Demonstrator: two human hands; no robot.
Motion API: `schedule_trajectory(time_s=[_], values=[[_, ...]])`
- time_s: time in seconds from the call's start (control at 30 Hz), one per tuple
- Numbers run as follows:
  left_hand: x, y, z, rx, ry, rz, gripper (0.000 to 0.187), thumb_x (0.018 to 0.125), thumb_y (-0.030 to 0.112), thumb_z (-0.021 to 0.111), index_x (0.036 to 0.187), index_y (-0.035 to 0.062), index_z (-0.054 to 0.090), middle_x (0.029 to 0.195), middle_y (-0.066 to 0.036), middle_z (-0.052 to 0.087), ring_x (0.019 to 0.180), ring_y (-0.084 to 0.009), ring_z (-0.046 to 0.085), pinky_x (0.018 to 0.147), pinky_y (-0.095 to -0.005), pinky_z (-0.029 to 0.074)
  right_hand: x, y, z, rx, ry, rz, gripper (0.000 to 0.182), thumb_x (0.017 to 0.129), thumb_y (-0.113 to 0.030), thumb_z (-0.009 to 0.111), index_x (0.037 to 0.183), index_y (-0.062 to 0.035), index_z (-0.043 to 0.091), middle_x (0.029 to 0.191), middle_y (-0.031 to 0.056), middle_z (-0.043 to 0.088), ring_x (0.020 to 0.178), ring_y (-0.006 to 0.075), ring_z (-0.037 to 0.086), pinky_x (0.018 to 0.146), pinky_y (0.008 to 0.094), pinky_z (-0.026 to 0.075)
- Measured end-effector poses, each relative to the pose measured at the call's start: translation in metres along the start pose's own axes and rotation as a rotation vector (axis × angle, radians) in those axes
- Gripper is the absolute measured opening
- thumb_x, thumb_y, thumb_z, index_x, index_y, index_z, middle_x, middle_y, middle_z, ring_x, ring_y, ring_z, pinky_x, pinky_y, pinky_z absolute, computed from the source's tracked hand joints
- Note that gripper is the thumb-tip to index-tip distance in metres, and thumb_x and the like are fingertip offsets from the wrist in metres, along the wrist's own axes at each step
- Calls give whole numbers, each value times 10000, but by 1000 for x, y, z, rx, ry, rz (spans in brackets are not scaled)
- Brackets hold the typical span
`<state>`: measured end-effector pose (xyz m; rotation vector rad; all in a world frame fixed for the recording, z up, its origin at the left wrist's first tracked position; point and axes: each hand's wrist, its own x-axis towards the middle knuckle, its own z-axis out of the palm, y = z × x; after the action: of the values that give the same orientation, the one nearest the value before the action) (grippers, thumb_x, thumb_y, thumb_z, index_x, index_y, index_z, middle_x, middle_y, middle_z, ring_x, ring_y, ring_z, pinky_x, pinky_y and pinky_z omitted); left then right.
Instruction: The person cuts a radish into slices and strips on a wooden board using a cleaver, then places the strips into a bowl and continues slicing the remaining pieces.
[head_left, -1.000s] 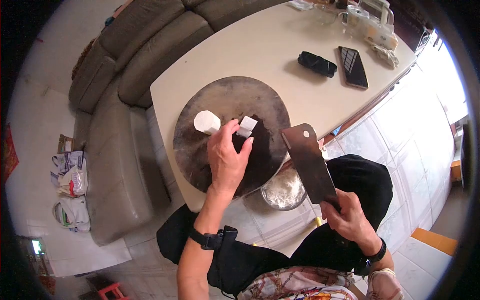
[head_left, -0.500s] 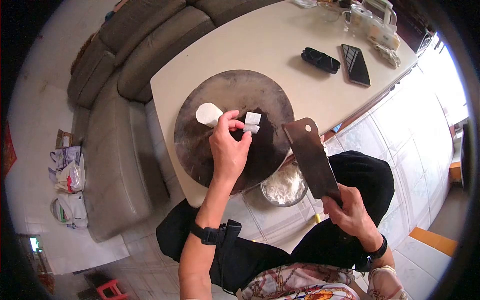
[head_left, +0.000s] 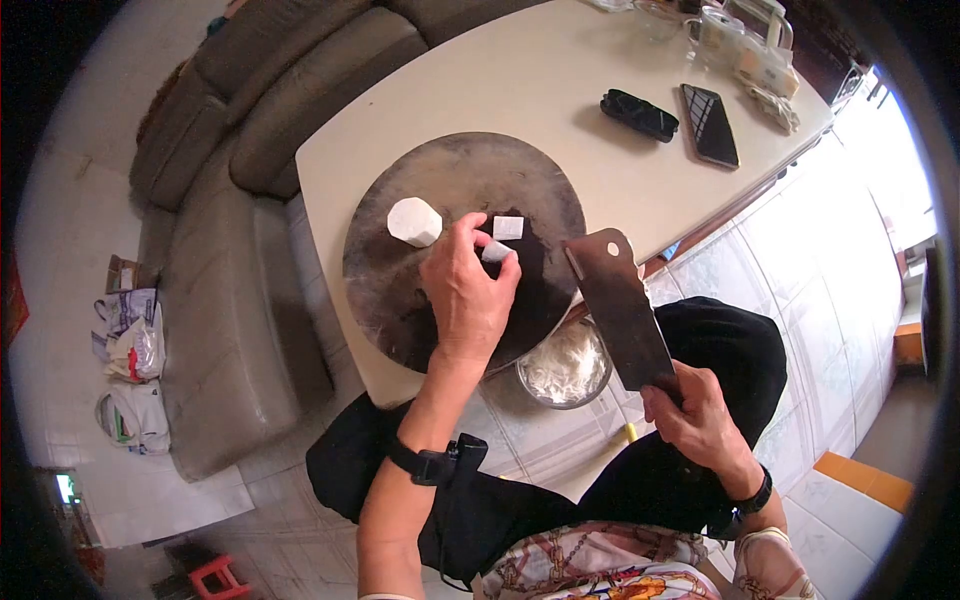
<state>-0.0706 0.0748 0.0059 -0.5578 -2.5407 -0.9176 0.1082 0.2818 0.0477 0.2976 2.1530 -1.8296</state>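
My right hand (head_left: pixel 698 420) is wrapped round the handle of a cleaver (head_left: pixel 622 310). Its broad dark blade points up and away, just off the right edge of the round chopping board (head_left: pixel 400 310). Over the board, my left hand (head_left: pixel 468 290) is closed, with thumb and fingers round a small white radish piece (head_left: pixel 496 252). A second cut radish piece (head_left: pixel 508 228) lies just beyond it on the wet, dark part of the board. Left of my fingers stands a thicker peeled radish chunk (head_left: pixel 414 222).
A bowl of white shreds (head_left: pixel 563 370) sits below the board's near edge. On the cream table (head_left: pixel 480 80) lie a black case (head_left: pixel 638 115) and a phone (head_left: pixel 710 125). Jugs (head_left: pixel 750 40) stand at the far right. A grey sofa (head_left: pixel 240 330) runs along the left.
My left hand has shifted slightly right and closed on the nearer small radish piece, which is now tilted apart from the other one. The cleaver has hardly moved.
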Motion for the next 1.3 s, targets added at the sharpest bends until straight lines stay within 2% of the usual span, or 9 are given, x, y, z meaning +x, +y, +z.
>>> schedule_trajectory(time_s=[0.43,0.63,0.77,0.87,0.93,1.03,1.17,1.23,1.3], values=[[-47,10,-40,-35,-28,-87,712,692,-22,704,1322,20,376,915,-98,618,894,-202,585,899,-359,424,-1,0,-6,29,17,-33,105,882,-44,542,875,61,538,589,53,502,545,74,425,477,275,364],[-51,3,-35,-118,-15,-160,709,731,-33,705,1347,23,360,963,-99,630,897,-178,583,875,-336,449,0,-2,-5,30,2,-18,105,882,-43,543,883,62,541,592,63,513,541,74,438,470,272,368],[-50,0,-35,-130,-12,-138,705,743,-37,705,1354,25,360,990,-107,636,904,-172,585,867,-326,455,1,4,-4,10,4,-72,127,891,-86,516,860,31,553,637,-8,527,494,37,431,439,207,360],[-51,0,-35,-133,-15,-128,694,742,-40,703,1349,24,374,999,-112,638,897,-173,588,862,-326,459,1,3,-5,-46,-15,-76,135,894,-93,515,874,34,556,637,-6,531,492,37,432,436,207,355],[-52,0,-35,-119,-11,-128,684,742,-41,703,1344,22,384,984,-110,638,892,-173,588,854,-323,463,0,-2,-5,-3,-5,-28,124,885,-66,553,841,49,543,589,82,533,512,89,464,462,280,377],[-54,-1,-35,-85,-6,-129,694,736,-35,710,1346,20,383,977,-104,637,886,-171,589,848,-317,467,0,2,-4,-12,1,-48,133,894,-93,511,876,30,559,635,-4,532,493,38,423,440,210,346],[-47,3,-39,-118,-24,-156,666,732,-2,725,1324,16,420,985,-110,631,899,-186,589,855,-327,462,1,3,-6,0,-4,-63,134,892,-97,514,877,28,559,635,-5,529,492,38,423,442,211,348],[-35,9,-41,-18,-30,-88,610,730,38,740,1279,9,474,1019,-127,623,924,-208,584,861,-343,457,0,0,-7,12,-10,-37,111,882,-61,562,878,50,556,581,72,513,524,84,444,462,278,363],[-23,15,-38,-15,-32,-72,588,728,49,744,1259,7,494,1033,-135,620,936,-219,580,861,-350,456,0,2,-6,17,-10,-46,108,884,-58,559,889,50,557,581,67,511,527,80,439,468,274,363]])
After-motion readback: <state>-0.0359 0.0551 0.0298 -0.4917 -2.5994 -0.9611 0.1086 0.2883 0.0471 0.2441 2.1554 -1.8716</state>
